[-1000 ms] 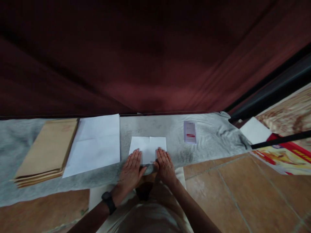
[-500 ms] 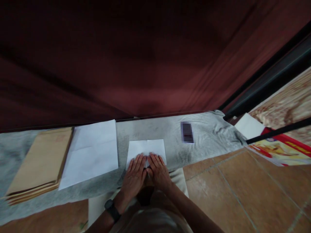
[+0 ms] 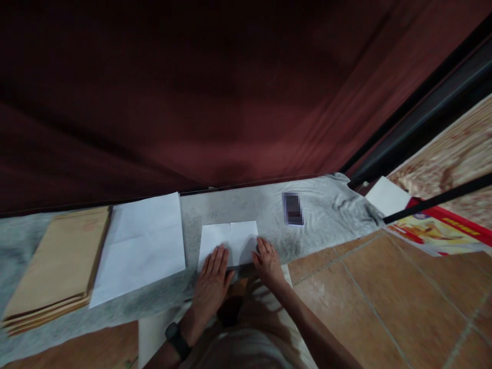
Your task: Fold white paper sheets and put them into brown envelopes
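Far left of the hands, brown paper stack [image 3: 57,261]: probably prone to fanning out with any bunching on the cloth-covered worktop [image 3: 230,201]. Nearer, left of the left hand [image 3: 212,277], larger white paper [image 3: 142,248]: likely to shift or crease from a wide swing of that arm. Between the hands, small folded paper [image 3: 241,238]: main risk, skew along the middle from uneven pressure; could also wrinkle, with only a soft surface below. Toward the right hand [image 3: 269,260]: could curl or lift at that corner if pulled sideways. Beyond and right of the right hand, phone-like slab [image 3: 293,209], face blurred: low risk, short of a long reach. Position of the small folded paper: starts under the left hand, laid flat with fingers close together on the near left part; runs rightward through the gap, bare there; ends at the right hand, fingers bent at the right edge. Can't tell whether pinching or only resting. Hands well apart from each other, far edge uncovered ahead of both.
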Available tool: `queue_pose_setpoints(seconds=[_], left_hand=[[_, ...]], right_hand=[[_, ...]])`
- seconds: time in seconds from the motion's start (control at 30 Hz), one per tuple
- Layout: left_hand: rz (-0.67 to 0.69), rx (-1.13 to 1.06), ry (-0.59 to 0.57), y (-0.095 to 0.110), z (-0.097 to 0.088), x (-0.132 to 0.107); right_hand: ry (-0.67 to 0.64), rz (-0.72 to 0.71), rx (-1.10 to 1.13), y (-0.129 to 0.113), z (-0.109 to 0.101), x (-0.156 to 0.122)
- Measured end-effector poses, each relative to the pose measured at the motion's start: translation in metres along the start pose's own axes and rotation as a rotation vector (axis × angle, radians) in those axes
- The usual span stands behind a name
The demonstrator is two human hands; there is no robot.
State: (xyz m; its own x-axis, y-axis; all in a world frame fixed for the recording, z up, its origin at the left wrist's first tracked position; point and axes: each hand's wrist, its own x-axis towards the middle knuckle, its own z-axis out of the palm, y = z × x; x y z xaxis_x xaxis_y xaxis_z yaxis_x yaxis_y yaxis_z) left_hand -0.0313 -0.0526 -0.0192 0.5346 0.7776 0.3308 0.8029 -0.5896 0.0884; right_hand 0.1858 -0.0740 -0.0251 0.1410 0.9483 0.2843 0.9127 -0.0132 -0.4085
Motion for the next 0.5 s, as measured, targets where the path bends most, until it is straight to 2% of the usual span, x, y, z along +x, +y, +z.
queue_pose_setpoints(seconds=[0.13,0.3,0.37,0.5], left_hand=[[-0.004,0.019,-0.060,0.017,0.002,0.006],[-0.049,0.056,-0.110,0.025,0.005,0.007],[-0.066,0.055,-0.117,0.026,0.005,0.007],[-0.093,0.042,-0.089,0.028,0.007,0.007]], right_hand=[[0.000,0.105,0.145,-0.001,0.001,0.015],[-0.182,0.329,0.126,-0.005,-0.012,0.032],[-0.216,0.375,0.160,-0.007,-0.018,0.036],[-0.240,0.412,0.421,-0.007,-0.024,0.038]])
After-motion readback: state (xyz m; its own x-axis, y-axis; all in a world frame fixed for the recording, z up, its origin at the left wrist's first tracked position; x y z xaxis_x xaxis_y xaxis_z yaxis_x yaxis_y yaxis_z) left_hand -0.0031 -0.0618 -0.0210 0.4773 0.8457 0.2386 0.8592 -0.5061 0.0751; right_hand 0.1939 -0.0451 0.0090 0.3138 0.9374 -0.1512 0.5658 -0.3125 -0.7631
